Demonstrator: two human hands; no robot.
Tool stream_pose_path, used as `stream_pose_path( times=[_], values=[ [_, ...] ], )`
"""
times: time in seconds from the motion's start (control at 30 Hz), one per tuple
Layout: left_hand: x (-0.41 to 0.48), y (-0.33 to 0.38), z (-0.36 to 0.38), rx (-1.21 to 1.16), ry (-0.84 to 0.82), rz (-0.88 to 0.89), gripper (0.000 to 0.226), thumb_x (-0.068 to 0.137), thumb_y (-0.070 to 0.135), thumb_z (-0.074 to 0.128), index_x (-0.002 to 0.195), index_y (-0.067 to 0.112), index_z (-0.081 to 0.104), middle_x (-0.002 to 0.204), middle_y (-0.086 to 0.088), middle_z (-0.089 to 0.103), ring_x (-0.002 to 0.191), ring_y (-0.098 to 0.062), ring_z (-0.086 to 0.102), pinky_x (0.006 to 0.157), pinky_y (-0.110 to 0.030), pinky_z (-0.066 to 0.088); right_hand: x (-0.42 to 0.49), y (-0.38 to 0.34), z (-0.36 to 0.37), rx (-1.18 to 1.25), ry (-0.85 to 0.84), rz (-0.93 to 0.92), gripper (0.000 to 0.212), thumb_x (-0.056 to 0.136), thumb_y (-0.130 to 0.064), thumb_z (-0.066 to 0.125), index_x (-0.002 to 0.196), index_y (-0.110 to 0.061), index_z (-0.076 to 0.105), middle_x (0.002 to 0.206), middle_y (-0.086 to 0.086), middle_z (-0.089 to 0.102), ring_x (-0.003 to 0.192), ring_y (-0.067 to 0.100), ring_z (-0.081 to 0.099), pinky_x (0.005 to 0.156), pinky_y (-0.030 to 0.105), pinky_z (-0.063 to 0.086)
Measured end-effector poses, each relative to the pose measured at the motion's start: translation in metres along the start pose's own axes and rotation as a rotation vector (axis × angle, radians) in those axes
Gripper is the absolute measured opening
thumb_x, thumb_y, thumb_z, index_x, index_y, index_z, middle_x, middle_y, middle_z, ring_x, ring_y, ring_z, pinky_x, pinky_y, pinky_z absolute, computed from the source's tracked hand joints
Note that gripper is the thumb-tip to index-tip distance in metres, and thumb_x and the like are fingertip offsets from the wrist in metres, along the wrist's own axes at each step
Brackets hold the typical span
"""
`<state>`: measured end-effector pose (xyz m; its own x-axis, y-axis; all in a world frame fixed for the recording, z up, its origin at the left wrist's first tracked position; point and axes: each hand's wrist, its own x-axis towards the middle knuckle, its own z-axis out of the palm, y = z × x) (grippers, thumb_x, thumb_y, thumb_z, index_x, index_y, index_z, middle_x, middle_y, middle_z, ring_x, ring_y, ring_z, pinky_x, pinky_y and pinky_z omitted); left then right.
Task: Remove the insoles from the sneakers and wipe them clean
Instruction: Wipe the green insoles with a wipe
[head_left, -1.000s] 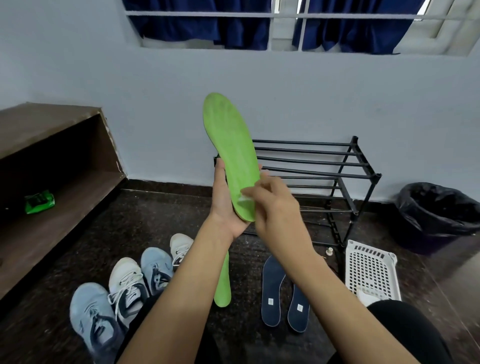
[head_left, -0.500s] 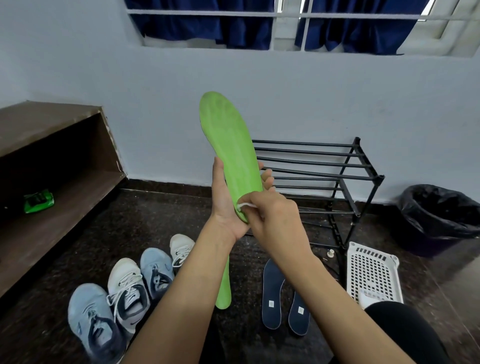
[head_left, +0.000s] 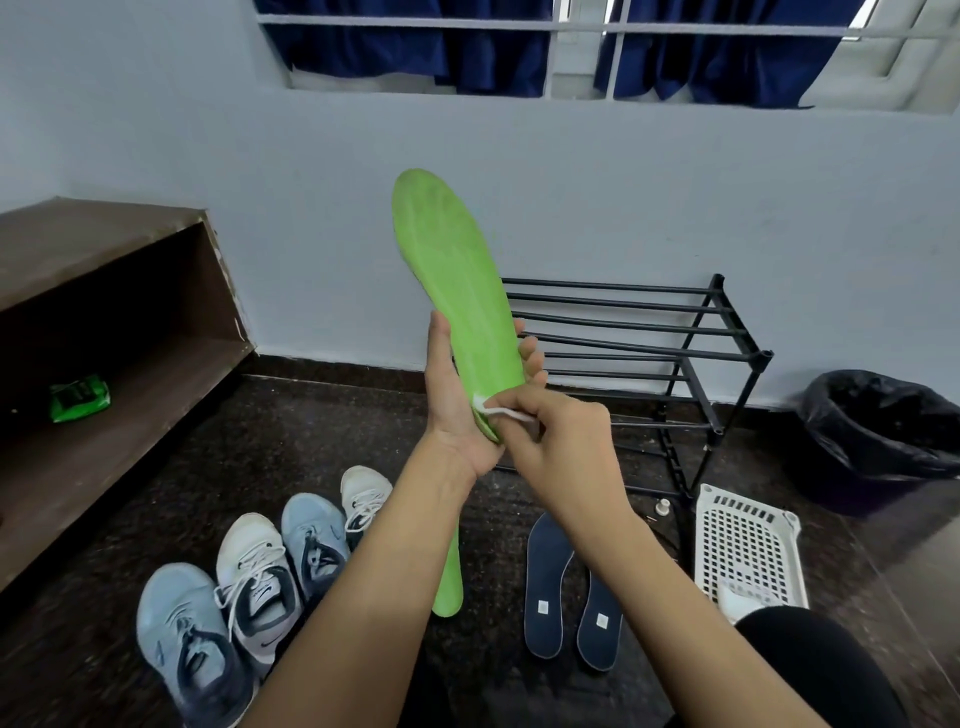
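Our right hand (head_left: 566, 447) pinches the white wipe (head_left: 501, 412), now slid down to the green insole (head_left: 452, 270) at its heel, just below the fingers of our left hand (head_left: 457, 415) (curled round its lower half); this pass seems nearly finished.

Green insole (head_left: 457, 291): upright, toe up, heel cradled in the fingers (head_left: 532, 354) of the left hand (head_left: 460, 415). White wipe (head_left: 500, 412): pinched by the right hand (head_left: 563, 447), pressed on that heel. On the floor below the fingers: second green insole (head_left: 450, 587), two navy insoles (head_left: 545, 577) at right, four sneakers (head_left: 254, 577) at left.
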<state>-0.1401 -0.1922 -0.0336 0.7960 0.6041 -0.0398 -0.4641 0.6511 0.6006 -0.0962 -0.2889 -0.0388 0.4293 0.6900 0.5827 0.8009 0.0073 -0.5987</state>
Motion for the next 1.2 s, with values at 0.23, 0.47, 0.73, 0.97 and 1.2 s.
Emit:
stream_pose_path(
  times=[0.23,0.47,0.73,0.97,1.2],
  values=[
    [-0.001,-0.005,0.001,0.020,0.035,-0.069,0.083,0.086,0.075,0.040,0.121,0.003,0.059,0.087,-0.009,0.061,0.073,-0.019,0.061,0.069,-0.030,0.054,0.003,0.001,-0.010,-0.105,-0.146,0.060,0.016,0.081,-0.013,0.068,0.091,-0.022,0.076,0.078,0.001,0.073,0.075,0.020,0.066,0.067,0.022,0.044],
    [-0.004,-0.007,0.001,0.018,0.035,-0.018,0.086,0.086,0.077,0.037,0.113,0.000,0.063,0.086,-0.009,0.064,0.072,-0.017,0.062,0.070,-0.028,0.052,0.002,0.004,-0.005,0.006,-0.011,-0.015,0.014,0.078,-0.007,0.073,0.086,-0.017,0.077,0.072,-0.012,0.066,0.065,-0.009,0.055,0.063,0.000,0.035],
    [-0.003,0.001,-0.003,0.009,0.033,-0.054,0.085,0.085,0.076,0.039,0.116,-0.001,0.060,0.084,-0.010,0.061,0.071,-0.019,0.061,0.070,-0.031,0.053,0.002,-0.001,-0.017,-0.051,-0.246,0.026,0.011,0.083,-0.013,0.070,0.091,-0.017,0.077,0.065,-0.007,0.065,0.051,-0.008,0.045,0.058,0.000,0.034],
    [-0.005,-0.007,0.006,0.055,0.056,-0.037,0.082,0.087,0.076,0.037,0.107,0.001,0.064,0.081,-0.008,0.063,0.070,-0.016,0.062,0.069,-0.026,0.053,0.005,0.002,-0.005,0.023,0.051,0.003,0.018,0.074,0.002,0.072,0.084,-0.012,0.078,0.067,-0.011,0.068,0.066,-0.013,0.052,0.063,-0.003,0.034],
    [-0.003,0.002,-0.002,-0.001,0.053,-0.034,0.083,0.087,0.075,0.038,0.112,-0.001,0.061,0.082,-0.010,0.061,0.069,-0.019,0.061,0.065,-0.030,0.054,0.005,-0.002,-0.014,-0.037,-0.212,0.058,0.011,0.082,-0.010,0.070,0.088,-0.016,0.078,0.065,-0.007,0.067,0.058,0.000,0.050,0.059,0.001,0.035]
  ],
)
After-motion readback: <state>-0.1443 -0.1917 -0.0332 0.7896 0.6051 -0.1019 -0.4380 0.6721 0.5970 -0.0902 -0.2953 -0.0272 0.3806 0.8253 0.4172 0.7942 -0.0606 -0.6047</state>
